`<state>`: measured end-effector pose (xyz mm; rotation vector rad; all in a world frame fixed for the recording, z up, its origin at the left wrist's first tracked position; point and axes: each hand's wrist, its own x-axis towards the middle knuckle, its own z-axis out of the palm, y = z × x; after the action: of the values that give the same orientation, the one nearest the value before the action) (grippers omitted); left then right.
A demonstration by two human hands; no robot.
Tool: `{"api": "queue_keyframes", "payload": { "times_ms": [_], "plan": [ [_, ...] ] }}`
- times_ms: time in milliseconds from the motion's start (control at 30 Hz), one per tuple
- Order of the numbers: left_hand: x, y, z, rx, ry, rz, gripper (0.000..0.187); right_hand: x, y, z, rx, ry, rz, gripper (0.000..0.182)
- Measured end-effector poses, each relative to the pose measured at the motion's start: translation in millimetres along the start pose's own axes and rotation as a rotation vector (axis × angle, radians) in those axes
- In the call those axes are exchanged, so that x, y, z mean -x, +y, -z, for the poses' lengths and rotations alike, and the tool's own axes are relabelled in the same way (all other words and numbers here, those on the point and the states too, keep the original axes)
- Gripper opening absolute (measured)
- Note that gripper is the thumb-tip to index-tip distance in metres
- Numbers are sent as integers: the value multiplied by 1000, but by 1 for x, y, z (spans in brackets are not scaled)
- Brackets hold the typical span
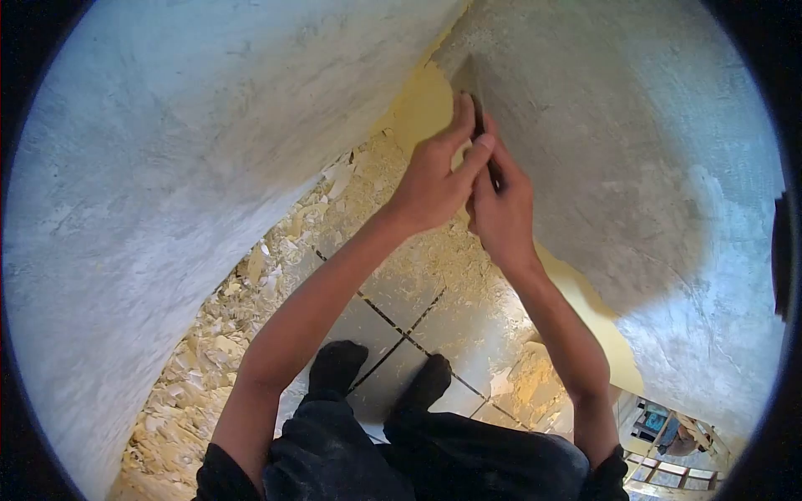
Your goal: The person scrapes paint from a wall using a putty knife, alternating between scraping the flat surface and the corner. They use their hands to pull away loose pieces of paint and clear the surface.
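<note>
In the corner where two walls meet, both my hands grip a scraper [478,114] with a dark handle and a thin blade. The blade's tip points up against the right wall [593,159], beside a strip of yellow paint [422,104]. My right hand [508,209] wraps round the handle from below. Closer to the blade, my left hand [433,179] presses its fingers and thumb onto the tool, the two hands touching. Much of the handle is hidden by the fingers.
Peeled paint flakes [221,334] lie heaped along the left wall [159,167]. Grey floor tiles [388,309] with dark joints show under my feet in dark socks. More yellow paint [585,292] runs low on the right wall. A wooden ladder-like frame [672,474] stands at lower right.
</note>
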<state>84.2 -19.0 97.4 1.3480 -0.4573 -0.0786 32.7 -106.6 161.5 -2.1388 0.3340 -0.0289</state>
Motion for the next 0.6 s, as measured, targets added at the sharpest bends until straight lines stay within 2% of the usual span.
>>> {"api": "queue_keyframes", "payload": {
  "times_ms": [67,100,167,300,367,400,467,500,567,600],
  "plan": [
    [-1,3,-2,-102,-26,-71,65,5,-4,2,-211,46,-24,41],
    [-3,4,1,-101,-22,-65,65,-2,3,0,-209,40,-28,41],
    [-13,11,4,-99,-58,25,64,-18,23,-4,-37,93,174,41],
    [-4,10,7,110,-33,144,63,-6,17,-6,-8,97,199,40],
    [-4,-4,0,-192,48,-175,62,-2,13,-4,-128,56,54,41],
    [-5,4,4,-191,50,-169,62,-7,18,-7,-126,52,49,41],
    [-11,31,11,-59,-106,193,61,-19,31,-11,21,58,150,42],
    [-9,23,9,-58,-105,187,61,-17,27,-11,23,61,155,42],
    [0,0,6,11,30,6,60,-6,14,-14,-23,63,138,43],
    [-2,2,6,4,29,3,60,-6,13,-14,-30,64,141,43]
  ]
}}
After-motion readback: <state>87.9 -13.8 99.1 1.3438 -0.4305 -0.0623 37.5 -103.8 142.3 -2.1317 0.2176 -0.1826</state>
